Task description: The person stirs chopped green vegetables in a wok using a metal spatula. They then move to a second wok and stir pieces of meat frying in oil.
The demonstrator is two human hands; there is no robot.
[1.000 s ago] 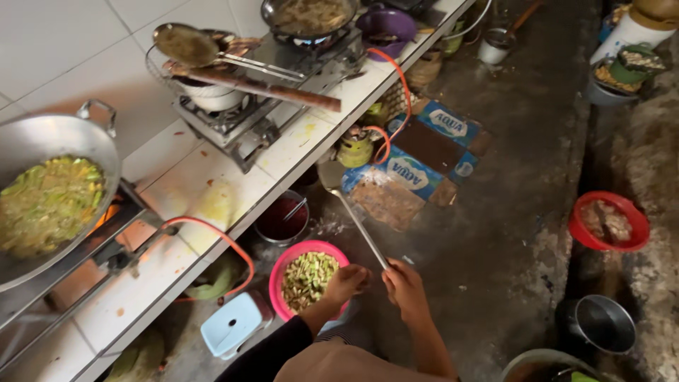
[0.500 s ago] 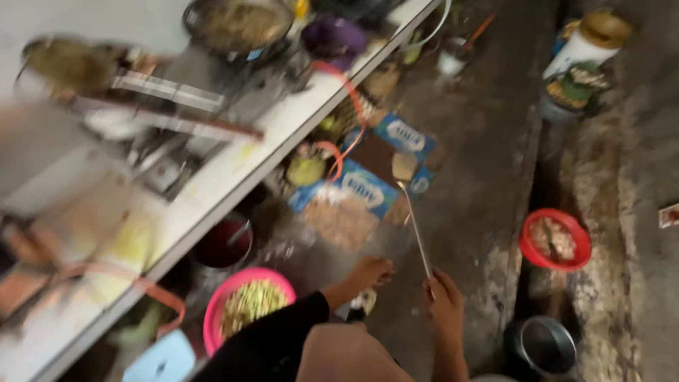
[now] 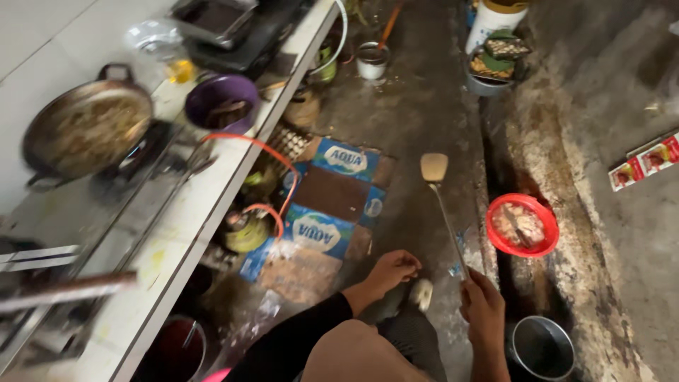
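Note:
My right hand grips the long thin handle of a metal spatula, whose flat blade points away from me over the dark floor. My left hand, at the end of a black sleeve, hangs with fingers curled and nothing in it, just above my knee and a flattened cardboard box on the floor. A red basket holding food scraps sits to the right of the spatula, by a gutter in the floor.
A white tiled counter runs along the left with a wok of cooked food on a burner and a purple bowl. An orange gas hose loops below. A steel pot stands by my right hand; containers sit farther off.
The view has swung right and forward along the counter. The pink bowl of chopped greens has dropped out of sight; my left hand has come off it. The spatula stays in my right hand.

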